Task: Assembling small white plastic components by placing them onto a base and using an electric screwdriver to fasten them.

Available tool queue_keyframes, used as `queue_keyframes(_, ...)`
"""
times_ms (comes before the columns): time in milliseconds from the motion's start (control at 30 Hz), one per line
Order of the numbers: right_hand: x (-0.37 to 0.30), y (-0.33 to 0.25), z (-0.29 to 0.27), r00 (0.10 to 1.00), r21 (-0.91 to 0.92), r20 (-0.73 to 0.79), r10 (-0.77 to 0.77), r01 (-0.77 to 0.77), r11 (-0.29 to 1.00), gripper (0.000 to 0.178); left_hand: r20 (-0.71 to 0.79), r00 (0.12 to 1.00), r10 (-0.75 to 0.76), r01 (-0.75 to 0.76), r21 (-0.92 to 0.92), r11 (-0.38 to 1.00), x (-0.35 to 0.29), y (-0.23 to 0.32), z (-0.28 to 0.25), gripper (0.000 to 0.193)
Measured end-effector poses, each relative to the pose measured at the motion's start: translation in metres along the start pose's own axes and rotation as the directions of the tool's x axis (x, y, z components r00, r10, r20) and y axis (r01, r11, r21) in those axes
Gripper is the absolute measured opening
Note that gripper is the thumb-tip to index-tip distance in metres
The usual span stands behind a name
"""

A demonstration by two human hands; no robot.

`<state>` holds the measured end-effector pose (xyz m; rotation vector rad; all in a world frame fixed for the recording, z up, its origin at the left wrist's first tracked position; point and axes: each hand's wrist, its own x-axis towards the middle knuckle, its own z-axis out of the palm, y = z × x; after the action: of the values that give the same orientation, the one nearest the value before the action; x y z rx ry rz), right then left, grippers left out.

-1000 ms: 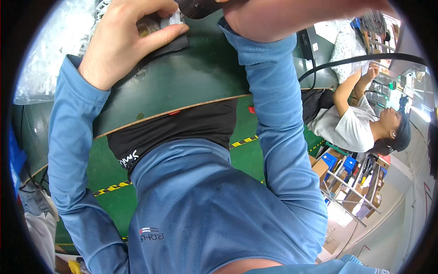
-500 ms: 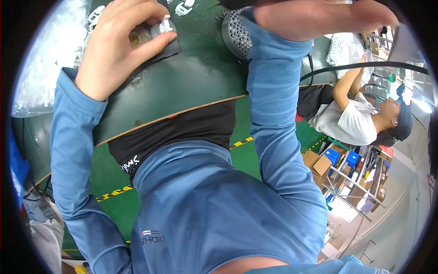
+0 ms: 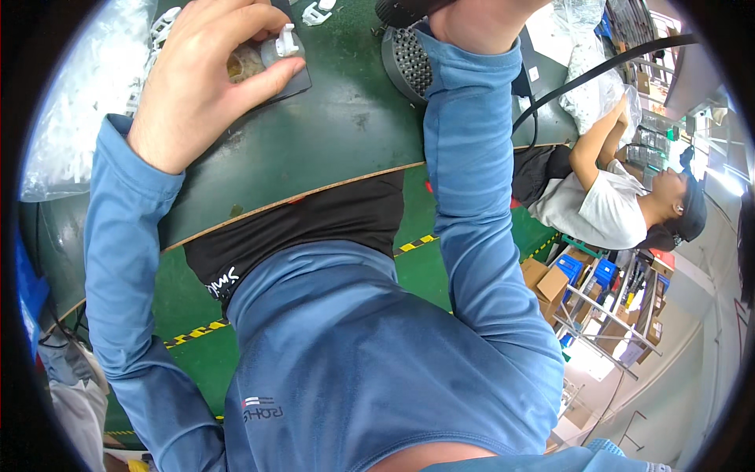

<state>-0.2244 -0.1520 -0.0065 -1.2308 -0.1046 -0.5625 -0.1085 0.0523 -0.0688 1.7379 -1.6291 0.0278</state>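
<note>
My left hand is closed around a small white plastic part, pinched between thumb and fingers. The part sits against a translucent round piece on a dark flat block, mostly covered by my hand. At the top edge, my right hand is wrapped round a dark cylindrical tool, whose far end and my fingertips are cut off by the picture edge. Just below that tool stands a round grey dish of small metallic pieces.
Clear bags of white parts lie at the left on the green table. Loose white parts lie beyond my left hand. A black cord arcs at the right, near a seated co-worker. Shelves with boxes stand behind.
My right hand has moved left and turned, bringing the dark tool further into view above the dish. The black cord has swung upward. My left hand keeps its place on the white part.
</note>
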Motion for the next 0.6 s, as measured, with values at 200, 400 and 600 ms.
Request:
queue_keyframes(200, 0.011, -0.003, -0.022, 0.935, 0.182, 0.268, -0.231, 0.187, 0.965, 0.092, -0.228, 0.967, 0.112, -0.119, -0.018, 0.993, 0.015, 0.030, -0.004, 0.043)
queue_keyframes(400, 0.000, -0.006, 0.003, 0.996, 0.070, 0.025, -0.090, 0.088, 0.994, 0.080, -0.246, 0.962, 0.117, -0.117, 0.011, 0.993, 0.014, 0.036, 0.000, 0.037)
queue_keyframes(600, 0.005, 0.011, -0.007, 0.979, -0.156, 0.012, -0.203, 0.202, 0.967, 0.075, -0.225, 0.965, 0.136, -0.142, -0.013, 0.990, 0.015, 0.031, -0.006, 0.029)
